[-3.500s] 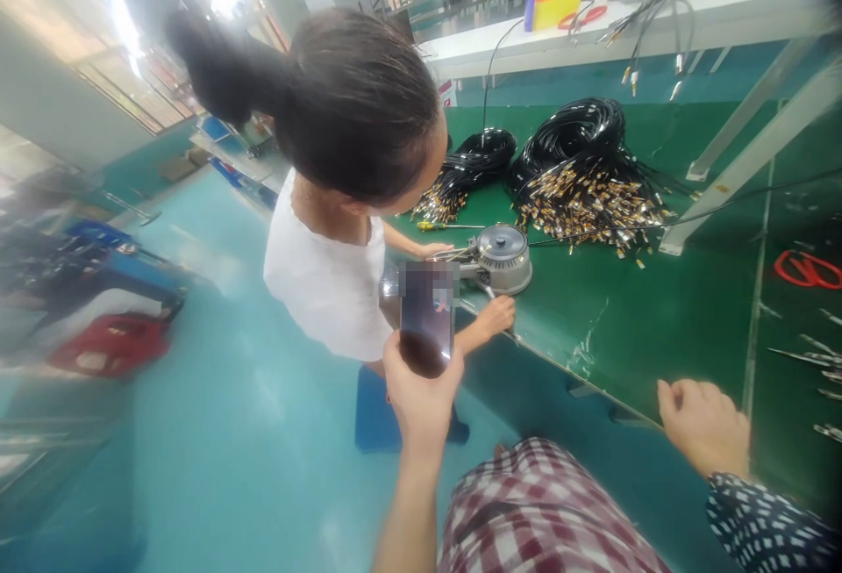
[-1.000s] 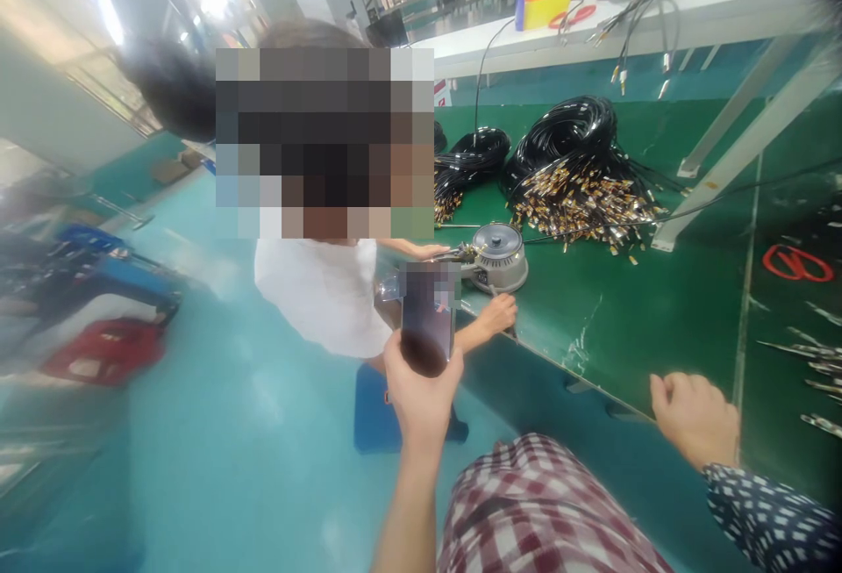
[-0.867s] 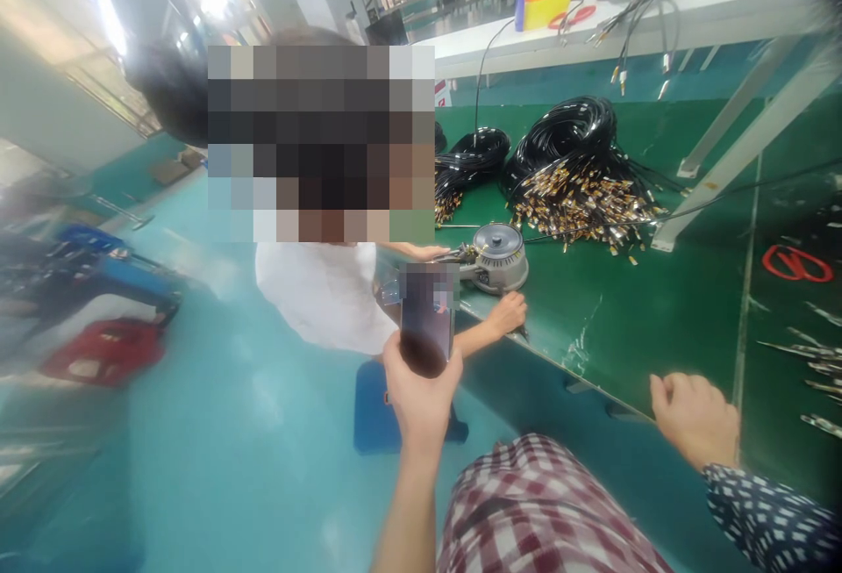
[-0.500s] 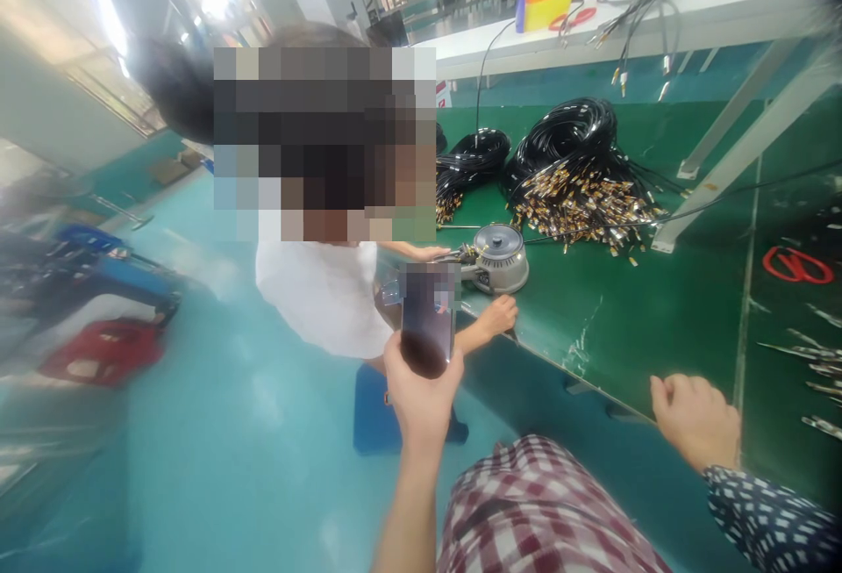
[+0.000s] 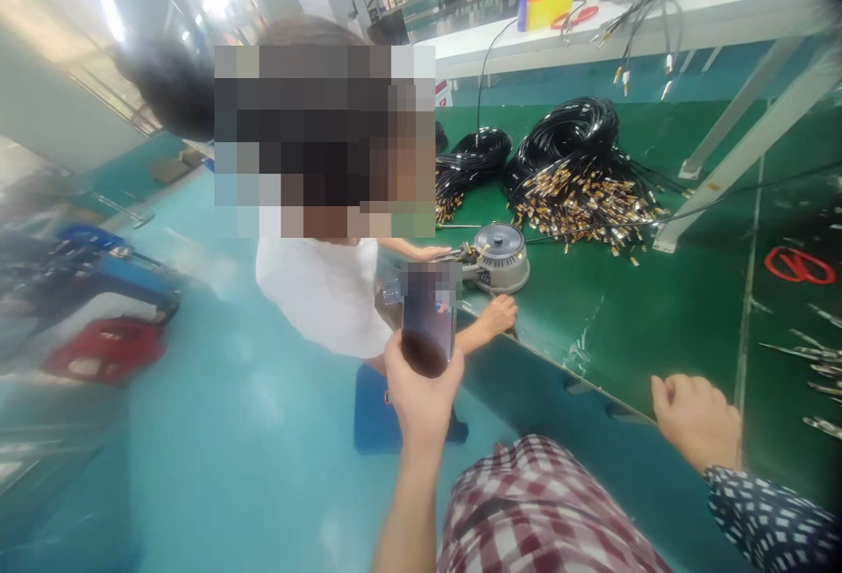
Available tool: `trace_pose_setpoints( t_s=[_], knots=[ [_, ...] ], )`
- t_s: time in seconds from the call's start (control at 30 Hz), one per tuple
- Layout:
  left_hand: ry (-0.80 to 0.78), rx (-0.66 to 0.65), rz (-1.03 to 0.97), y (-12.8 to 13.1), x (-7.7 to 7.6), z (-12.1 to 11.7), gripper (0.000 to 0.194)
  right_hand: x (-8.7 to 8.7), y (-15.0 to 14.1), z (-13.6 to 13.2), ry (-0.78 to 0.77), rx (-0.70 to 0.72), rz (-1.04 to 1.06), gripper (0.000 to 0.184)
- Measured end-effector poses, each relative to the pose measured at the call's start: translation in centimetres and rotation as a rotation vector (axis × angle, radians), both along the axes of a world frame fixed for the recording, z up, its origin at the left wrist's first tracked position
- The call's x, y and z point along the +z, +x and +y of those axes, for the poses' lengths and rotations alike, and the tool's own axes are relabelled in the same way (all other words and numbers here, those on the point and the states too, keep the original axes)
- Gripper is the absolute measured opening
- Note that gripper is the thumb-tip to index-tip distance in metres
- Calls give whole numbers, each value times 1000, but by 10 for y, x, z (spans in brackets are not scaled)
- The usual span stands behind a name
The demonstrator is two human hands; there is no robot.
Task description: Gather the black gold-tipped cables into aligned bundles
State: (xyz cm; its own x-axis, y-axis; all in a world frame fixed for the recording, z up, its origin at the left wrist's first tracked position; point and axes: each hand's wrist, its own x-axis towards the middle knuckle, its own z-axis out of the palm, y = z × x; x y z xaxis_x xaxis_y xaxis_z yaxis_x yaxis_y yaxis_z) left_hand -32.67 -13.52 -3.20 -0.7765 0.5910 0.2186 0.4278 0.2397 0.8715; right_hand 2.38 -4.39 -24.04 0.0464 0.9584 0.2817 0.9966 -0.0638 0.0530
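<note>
A smartphone (image 5: 429, 327) with a dark screen is held upright in my left hand (image 5: 424, 393), its thumb and fingers closed around the lower sides. On the green tabletop (image 5: 592, 310), close to the front edge, rests my right hand (image 5: 698, 419) with its fingers curled in and nothing visible in them. Beyond the phone stands a round grey tabletop device (image 5: 500, 253). A co-worker's hand (image 5: 498, 317) lies at the table edge beside that device, and their other hand (image 5: 431, 252) is behind it. Part of the co-worker's arm is hidden by my phone.
A seated co-worker (image 5: 316, 292) in white is at left, on a blue stool (image 5: 374, 411). Coiled black cables (image 5: 569, 139) with gold tips lie behind the device. A white shelf (image 5: 724, 11) on slanted legs runs above. Red-handled scissors (image 5: 799, 266) lie at right.
The view has shifted very slightly. Both my hands keep their places, and the phone stays in my left hand.
</note>
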Motion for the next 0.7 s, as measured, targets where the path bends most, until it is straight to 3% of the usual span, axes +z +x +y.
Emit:
trace_pose_setpoints(
  t_s=[0.7],
  knots=[
    [-37,3,-54,1,5,0,68,-1,0,0,-24,-26,-22,35]
  ],
)
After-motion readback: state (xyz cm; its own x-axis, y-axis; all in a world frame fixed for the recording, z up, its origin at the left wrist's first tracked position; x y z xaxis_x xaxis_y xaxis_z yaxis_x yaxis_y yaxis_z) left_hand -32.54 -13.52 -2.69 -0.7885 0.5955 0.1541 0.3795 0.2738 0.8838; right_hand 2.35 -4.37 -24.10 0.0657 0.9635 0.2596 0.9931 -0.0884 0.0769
